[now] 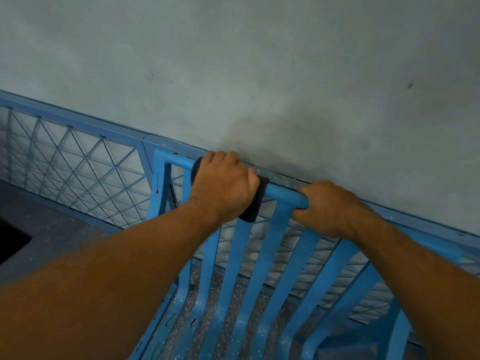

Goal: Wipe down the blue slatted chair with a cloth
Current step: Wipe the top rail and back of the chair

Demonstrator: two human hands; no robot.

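So the blue slatted chair (259,268) is right under the camera, its back pushed up close to a grey wall (233,61) with a blue mesh railing (78,157) running behind it. The bit that matters is the top rail (283,191) of the backrest: it's a rounded bar whose long axis runs from upper left down to lower right in the view, and the slats drop away from it toward the person.

Both hands are on that bar. The left hand (223,185) is clenched over a dark cloth (255,203) that's wrapped around the rail, with the cloth's tail hanging down just below the palm. The right hand (330,209) is bare, no cloth, curled around the rail further along to the right, looks like it's just steadying the chair.

My read: this is the top-rail wipe, pretty early in the job since the slats and seat look speckled and dusty. The stretch of bar between the two hands is short, so sliding the cloth rightward along the rail's axis runs into the right hand almost at once. That hand would need to shift, or the cloth goes left toward the corner post (161,178) instead. Left hand is the working one either way.
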